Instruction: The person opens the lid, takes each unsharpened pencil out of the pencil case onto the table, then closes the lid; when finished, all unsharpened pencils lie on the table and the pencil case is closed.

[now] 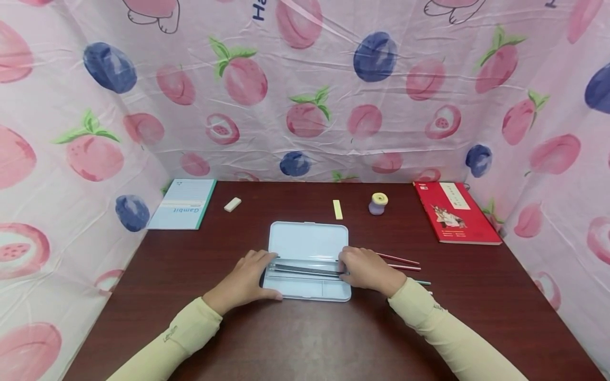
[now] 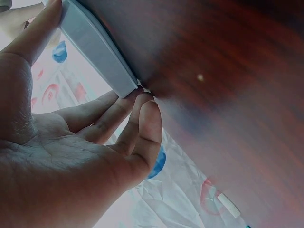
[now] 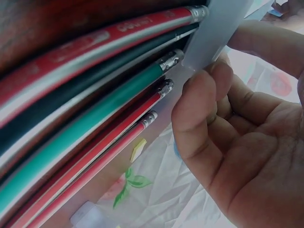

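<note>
A pale blue pencil case (image 1: pixel 295 288) lies on the table with its lid (image 1: pixel 308 241) raised at the back. Slim dark pencils (image 1: pixel 305 271) lie lengthwise in its long compartment. My left hand (image 1: pixel 243 278) holds the case's left end, thumb at the near corner and fingers at the far side. At the right end, the curled fingers of my right hand (image 1: pixel 367 269) grip the case by its edge. Several pencils, among them a green pencil (image 3: pixel 95 114) and a red pencil (image 3: pixel 99 45), lie on the table beside that end, partly hidden by my right hand in the head view.
A white eraser (image 1: pixel 232 205) and a light blue notebook (image 1: pixel 182 205) lie at the back left. Behind the case are a yellow strip (image 1: pixel 337 209) and a small lavender object with a yellow top (image 1: pixel 378 203). A red book (image 1: pixel 455 214) lies at the right; fruit-print cloth surrounds the table.
</note>
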`<state>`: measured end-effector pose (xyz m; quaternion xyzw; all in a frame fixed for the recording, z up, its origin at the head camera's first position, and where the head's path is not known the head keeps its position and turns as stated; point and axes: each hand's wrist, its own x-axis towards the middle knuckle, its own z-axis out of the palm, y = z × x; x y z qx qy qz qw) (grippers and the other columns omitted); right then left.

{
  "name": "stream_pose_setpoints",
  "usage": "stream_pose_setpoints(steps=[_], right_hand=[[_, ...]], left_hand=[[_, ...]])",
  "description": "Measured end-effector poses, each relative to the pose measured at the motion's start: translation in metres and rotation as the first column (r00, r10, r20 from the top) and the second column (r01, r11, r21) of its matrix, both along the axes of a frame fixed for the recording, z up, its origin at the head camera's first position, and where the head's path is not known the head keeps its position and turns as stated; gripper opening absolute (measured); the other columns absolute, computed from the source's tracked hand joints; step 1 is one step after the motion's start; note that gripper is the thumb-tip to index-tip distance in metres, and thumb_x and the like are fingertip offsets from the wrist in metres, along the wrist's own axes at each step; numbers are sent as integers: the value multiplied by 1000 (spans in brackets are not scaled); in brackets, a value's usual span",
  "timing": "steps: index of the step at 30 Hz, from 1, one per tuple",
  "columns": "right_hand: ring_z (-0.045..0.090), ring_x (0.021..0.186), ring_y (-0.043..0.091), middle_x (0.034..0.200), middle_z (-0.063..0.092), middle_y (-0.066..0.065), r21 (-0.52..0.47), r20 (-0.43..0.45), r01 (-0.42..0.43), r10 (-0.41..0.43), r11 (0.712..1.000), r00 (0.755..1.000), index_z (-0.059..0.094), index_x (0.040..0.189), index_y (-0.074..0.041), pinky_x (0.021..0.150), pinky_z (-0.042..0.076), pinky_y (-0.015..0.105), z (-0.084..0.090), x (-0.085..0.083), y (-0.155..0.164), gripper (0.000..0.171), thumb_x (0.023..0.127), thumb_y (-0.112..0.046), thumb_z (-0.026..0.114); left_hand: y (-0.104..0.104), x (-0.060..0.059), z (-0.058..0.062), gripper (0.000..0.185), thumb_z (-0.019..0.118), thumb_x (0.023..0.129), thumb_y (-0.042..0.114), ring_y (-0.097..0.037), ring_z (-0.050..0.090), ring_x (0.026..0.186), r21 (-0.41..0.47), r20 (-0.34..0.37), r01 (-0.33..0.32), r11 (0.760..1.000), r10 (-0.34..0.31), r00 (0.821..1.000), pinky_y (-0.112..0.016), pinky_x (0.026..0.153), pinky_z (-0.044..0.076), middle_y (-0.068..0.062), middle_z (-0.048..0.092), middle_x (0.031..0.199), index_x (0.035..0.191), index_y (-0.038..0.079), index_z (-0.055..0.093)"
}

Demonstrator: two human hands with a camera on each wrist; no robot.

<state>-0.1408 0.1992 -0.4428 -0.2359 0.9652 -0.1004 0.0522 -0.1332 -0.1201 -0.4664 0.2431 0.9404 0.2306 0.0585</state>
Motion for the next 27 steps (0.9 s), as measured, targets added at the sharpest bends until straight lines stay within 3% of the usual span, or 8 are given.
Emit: stream_pose_setpoints(steps=[13,27], right_hand=[[56,71,11,83,66,0,3,-12,-8,8,1000,1000,77,89,-10,69,55,31,1,2,-3,10,85,-7,86],[61,70,8,83,73,-2,-52,-209,-40,29,998,977,82,91,-14,69,58,26,-4,15,6,14,82,-12,91]], left_hand=[[0,0,1,97,97,74,50,-32,55,129,3,-11,1,1000,-1,1000,-58,114,44,-12,64,142,151,7,55],[1,1,1,98,97,75,50,-32,54,131,-1,11,-10,1000,10,1000,-58,116,43,-13,63,144,152,7,54]])
